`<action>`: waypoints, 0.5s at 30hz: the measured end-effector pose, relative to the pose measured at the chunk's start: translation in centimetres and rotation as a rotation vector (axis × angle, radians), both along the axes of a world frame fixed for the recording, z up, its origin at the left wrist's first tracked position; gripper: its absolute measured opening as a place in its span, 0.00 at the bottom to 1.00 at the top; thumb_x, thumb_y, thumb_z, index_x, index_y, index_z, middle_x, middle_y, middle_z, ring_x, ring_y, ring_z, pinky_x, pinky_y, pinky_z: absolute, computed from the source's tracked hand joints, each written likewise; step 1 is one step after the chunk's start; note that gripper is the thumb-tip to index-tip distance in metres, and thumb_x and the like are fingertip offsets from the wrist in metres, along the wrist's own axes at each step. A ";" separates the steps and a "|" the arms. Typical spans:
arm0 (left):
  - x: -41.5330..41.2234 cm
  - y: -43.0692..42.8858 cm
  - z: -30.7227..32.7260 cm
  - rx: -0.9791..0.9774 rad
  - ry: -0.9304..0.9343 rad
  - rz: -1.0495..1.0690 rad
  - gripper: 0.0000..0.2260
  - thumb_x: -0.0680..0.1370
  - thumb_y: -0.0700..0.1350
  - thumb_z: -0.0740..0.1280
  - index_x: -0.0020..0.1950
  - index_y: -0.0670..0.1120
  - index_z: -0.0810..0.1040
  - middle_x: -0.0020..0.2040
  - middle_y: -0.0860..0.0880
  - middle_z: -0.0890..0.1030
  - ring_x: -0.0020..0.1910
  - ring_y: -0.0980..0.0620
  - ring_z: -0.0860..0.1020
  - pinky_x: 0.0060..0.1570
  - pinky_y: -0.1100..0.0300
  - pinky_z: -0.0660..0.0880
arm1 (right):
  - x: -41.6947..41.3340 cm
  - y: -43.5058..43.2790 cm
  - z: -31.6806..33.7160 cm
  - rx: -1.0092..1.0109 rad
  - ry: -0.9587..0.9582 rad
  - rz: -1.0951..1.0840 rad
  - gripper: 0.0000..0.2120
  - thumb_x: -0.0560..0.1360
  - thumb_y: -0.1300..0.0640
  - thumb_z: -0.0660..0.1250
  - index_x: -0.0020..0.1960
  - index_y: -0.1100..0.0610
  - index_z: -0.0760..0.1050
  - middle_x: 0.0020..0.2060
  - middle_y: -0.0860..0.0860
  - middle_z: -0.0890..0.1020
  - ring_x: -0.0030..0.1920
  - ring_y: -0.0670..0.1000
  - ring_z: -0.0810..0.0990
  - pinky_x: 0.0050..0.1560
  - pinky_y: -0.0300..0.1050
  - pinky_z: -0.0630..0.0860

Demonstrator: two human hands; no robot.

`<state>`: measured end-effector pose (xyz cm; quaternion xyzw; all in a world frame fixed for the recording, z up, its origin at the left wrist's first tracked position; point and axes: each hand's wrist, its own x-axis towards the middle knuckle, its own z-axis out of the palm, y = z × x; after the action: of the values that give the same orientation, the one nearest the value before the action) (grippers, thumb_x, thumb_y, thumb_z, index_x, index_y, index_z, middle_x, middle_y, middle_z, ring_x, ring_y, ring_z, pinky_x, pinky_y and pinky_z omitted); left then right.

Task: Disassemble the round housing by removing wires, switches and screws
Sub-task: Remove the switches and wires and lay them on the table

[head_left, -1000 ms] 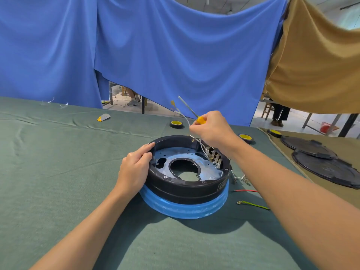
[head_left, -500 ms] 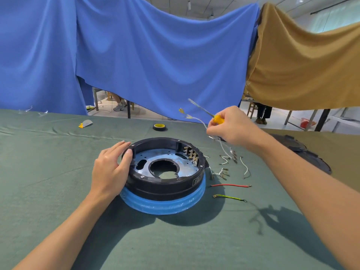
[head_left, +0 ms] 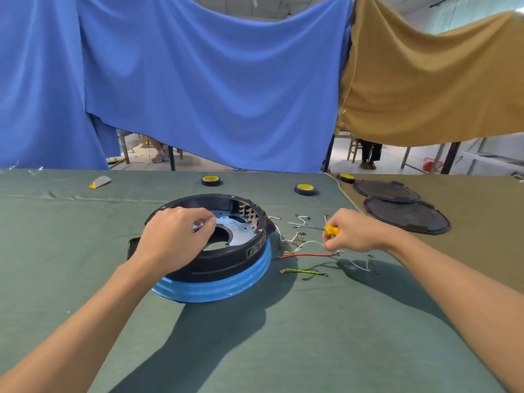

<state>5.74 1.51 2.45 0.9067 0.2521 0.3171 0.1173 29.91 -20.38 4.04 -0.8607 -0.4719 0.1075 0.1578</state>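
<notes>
- I see a big blue cloth (head_left: 212,80) hanging as a backdrop across the left and middle, sagging in folds.
- A tan cloth (head_left: 425,80) hangs beside it on the right, and their edges meet.
- Above both I catch a strip of pale ceiling (head_left: 312,7).
- Under the hems a light floor (head_left: 204,165) shows, brightly lit, with a dark table leg (head_left: 171,157) and a wooden chair (head_left: 353,150).
- Close to me, a green table cover (head_left: 56,251) meets a brown table cover (head_left: 482,236) on the right.
</notes>
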 end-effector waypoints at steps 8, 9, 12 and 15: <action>1.5 0.2 0.3 -0.066 0.172 0.018 0.12 0.80 0.54 0.60 0.50 0.56 0.83 0.42 0.57 0.83 0.42 0.51 0.78 0.39 0.57 0.71 | 1.2 1.4 -1.0 -0.072 -0.046 0.036 0.07 0.66 0.60 0.69 0.30 0.55 0.77 0.23 0.46 0.74 0.28 0.45 0.70 0.29 0.37 0.67; 1.4 0.3 0.2 -0.080 0.165 0.014 0.11 0.80 0.54 0.61 0.50 0.56 0.83 0.40 0.57 0.82 0.42 0.52 0.78 0.39 0.57 0.71 | 1.3 1.4 -1.3 -0.084 -0.048 0.031 0.06 0.66 0.60 0.69 0.30 0.55 0.78 0.23 0.46 0.75 0.28 0.45 0.70 0.29 0.37 0.67; 1.4 0.5 0.0 -0.118 0.119 -0.012 0.11 0.80 0.53 0.62 0.52 0.56 0.84 0.42 0.57 0.82 0.45 0.51 0.79 0.44 0.54 0.74 | 1.8 1.3 -1.6 -0.072 -0.010 0.020 0.03 0.66 0.59 0.70 0.34 0.56 0.81 0.28 0.48 0.79 0.30 0.46 0.72 0.32 0.41 0.70; 1.4 0.5 0.1 -0.122 0.126 -0.029 0.10 0.80 0.53 0.62 0.51 0.56 0.84 0.42 0.57 0.82 0.45 0.50 0.79 0.47 0.52 0.76 | 2.3 1.0 -0.9 -0.111 0.006 0.040 0.03 0.68 0.56 0.73 0.36 0.55 0.83 0.31 0.46 0.82 0.30 0.43 0.74 0.32 0.39 0.70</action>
<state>7.12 1.97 2.52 0.9195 0.2649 0.2419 0.1610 32.17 -19.41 3.09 -0.8582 -0.4819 0.1391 0.1088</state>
